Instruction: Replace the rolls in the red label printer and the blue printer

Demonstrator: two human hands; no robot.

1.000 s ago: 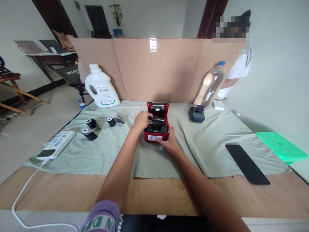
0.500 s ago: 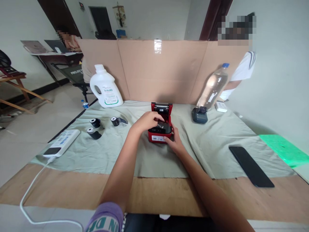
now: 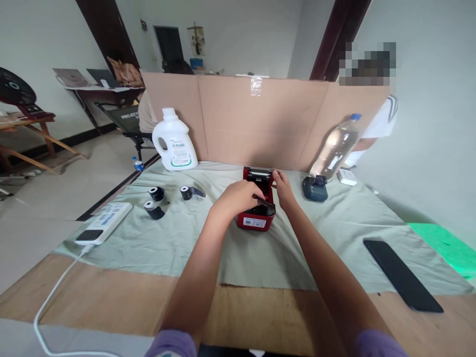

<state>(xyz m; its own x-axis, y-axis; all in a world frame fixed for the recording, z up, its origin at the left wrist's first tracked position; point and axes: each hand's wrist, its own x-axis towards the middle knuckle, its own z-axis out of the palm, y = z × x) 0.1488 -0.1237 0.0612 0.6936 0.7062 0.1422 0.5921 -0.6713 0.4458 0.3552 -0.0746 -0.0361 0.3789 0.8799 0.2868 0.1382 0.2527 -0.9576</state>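
Note:
A small red and black printer (image 3: 256,223) stands on the cloth in front of me, its lid (image 3: 259,174) raised. My left hand (image 3: 241,196) reaches over the body from the left, thumb and fingers pinched on a dark strip (image 3: 265,203) that lies across the opening. Its far end and the inside of the compartment are partly hidden by my hand. On the other side, my right hand (image 3: 284,191) grips the right edge of the raised lid with its fingertips.
Several black rolls with white cores (image 3: 154,209) lie at left, near a white power strip (image 3: 106,223). A white jug (image 3: 175,141) and a clear bottle (image 3: 336,146) stand by the cardboard screen (image 3: 260,119). A dark device (image 3: 314,191) and a phone (image 3: 401,275) are at right.
My right hand has moved from the printer's lower right side up to its lid. My left hand stays over the opening, the dark strip now tilted up. The view has shifted slightly.

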